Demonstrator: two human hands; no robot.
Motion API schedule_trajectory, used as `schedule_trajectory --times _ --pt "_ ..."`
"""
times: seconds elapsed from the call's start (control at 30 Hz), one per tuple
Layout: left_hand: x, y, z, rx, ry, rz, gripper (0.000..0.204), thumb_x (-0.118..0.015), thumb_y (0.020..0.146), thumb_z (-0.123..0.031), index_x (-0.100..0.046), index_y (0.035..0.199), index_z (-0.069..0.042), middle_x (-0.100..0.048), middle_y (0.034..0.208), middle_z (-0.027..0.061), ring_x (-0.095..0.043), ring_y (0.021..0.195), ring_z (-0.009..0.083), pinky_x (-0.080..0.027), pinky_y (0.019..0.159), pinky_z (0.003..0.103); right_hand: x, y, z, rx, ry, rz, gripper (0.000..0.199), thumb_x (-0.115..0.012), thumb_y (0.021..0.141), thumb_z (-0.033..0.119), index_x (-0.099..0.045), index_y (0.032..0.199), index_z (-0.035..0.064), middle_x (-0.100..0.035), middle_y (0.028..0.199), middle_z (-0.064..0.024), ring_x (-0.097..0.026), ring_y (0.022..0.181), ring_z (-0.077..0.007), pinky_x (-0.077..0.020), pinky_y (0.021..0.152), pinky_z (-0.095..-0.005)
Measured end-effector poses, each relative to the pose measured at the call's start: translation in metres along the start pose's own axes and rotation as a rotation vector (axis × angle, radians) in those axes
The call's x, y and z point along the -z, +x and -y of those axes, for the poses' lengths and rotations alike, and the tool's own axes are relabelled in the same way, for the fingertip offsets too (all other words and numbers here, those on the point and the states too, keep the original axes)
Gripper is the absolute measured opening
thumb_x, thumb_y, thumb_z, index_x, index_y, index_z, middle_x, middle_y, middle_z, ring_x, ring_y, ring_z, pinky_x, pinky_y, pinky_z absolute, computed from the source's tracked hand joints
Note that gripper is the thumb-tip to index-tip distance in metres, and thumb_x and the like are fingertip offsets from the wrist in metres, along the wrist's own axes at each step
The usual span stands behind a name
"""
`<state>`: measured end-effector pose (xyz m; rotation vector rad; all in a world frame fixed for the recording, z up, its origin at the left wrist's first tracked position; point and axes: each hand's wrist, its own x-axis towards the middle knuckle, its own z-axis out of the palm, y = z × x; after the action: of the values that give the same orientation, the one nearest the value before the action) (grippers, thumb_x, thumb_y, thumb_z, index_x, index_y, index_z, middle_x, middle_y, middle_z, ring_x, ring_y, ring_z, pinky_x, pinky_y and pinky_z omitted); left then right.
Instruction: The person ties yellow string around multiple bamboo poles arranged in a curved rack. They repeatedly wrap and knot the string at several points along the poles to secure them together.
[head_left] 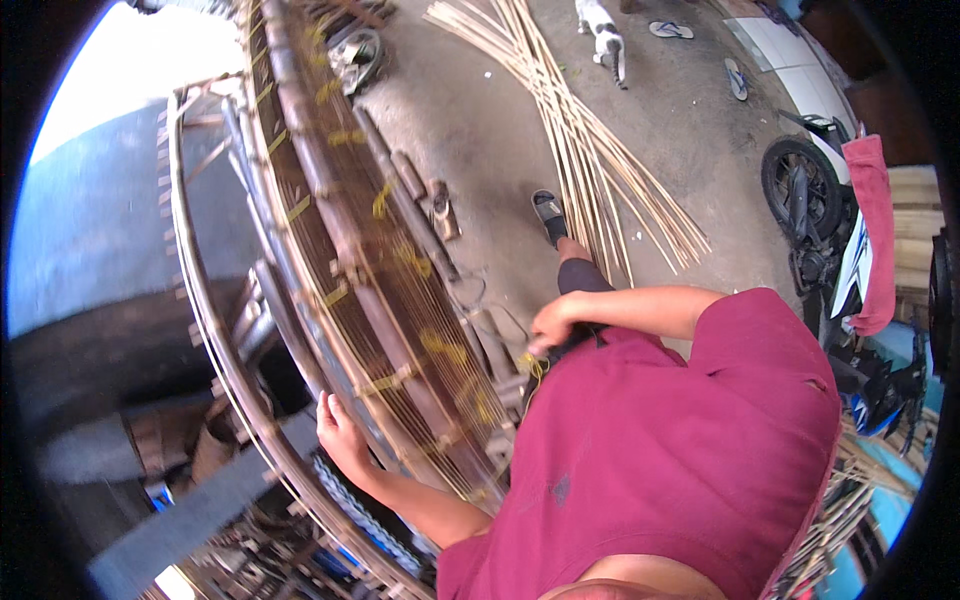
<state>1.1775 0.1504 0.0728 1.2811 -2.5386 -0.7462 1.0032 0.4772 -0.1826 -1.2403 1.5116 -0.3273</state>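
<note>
A long slatted panel (385,300) of thin strips runs over thick bamboo poles beside me, with yellow ties across it. My left hand (342,435) is at the panel's left side, near the outer rail (215,335). Its fingers are drawn together; anything between them is too small to make out. In front of my maroon shirt, my right hand (553,322) is closed on yellow twine (536,366), whose loose strands hang below the fingers. The right fingertips are partly blurred.
Long pale bamboo strips (575,140) lie crossed on the concrete floor by my sandalled foot (548,212). A white-and-dark cat (604,40) stands beyond them. To the right is a motorcycle (805,195) with a red cloth (872,235); loose sandals (737,80) lie farther off.
</note>
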Motion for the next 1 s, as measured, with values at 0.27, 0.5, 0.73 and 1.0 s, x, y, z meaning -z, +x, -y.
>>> schedule_trajectory --times 0.27,0.5,0.73,1.0 --pt "-0.316 0.113 -0.251 -0.344 -0.147 0.57 0.035 -0.057 0.098 -0.021 -0.06 0.125 0.001 -0.065 0.118 0.0208 -0.06 0.113 0.0299 -0.045 0.099 0.038 0.153 0.045 -0.288 -0.513 0.623 -0.712 0.038 -0.059 0.088 0.043 -0.07 0.108 0.0126 -0.069 0.106 -0.0175 -0.064 0.104 -0.0346 -0.0487 0.09 -0.0445" --pt "-0.607 0.084 -0.259 -0.326 -0.021 1.305 0.06 -0.056 0.096 -0.04 -0.042 0.143 -0.005 -0.03 0.145 0.037 -0.034 0.134 0.0489 -0.031 0.11 0.05 0.18 0.124 -0.644 -1.252 0.826 -1.1 0.026 -0.056 0.084 0.028 -0.071 0.087 0.0078 -0.069 0.092 -0.0192 -0.067 0.087 -0.0372 -0.0535 0.077 -0.0457" --pt "-0.696 0.116 -0.272 -0.722 0.492 1.008 0.046 -0.057 0.093 -0.046 -0.055 0.13 -0.019 -0.04 0.122 0.0303 -0.039 0.115 0.0454 -0.035 0.096 0.053 0.216 0.12 -0.819 -1.559 0.974 -0.716 0.052 -0.054 0.09 0.042 -0.053 0.132 0.0111 -0.058 0.131 -0.0178 -0.056 0.121 -0.0346 -0.0473 0.097 -0.0496" --pt "-0.7 0.134 -0.271 -0.277 0.393 1.417 0.058 -0.06 0.09 -0.054 -0.045 0.141 -0.03 0.008 0.152 0.033 0.003 0.137 0.0589 -0.015 0.113 0.062 0.201 0.092 -0.82 -1.577 0.832 -0.984 0.031 -0.051 0.094 0.036 -0.059 0.108 0.0096 -0.067 0.101 -0.0185 -0.063 0.097 -0.0383 -0.0491 0.081 -0.051"
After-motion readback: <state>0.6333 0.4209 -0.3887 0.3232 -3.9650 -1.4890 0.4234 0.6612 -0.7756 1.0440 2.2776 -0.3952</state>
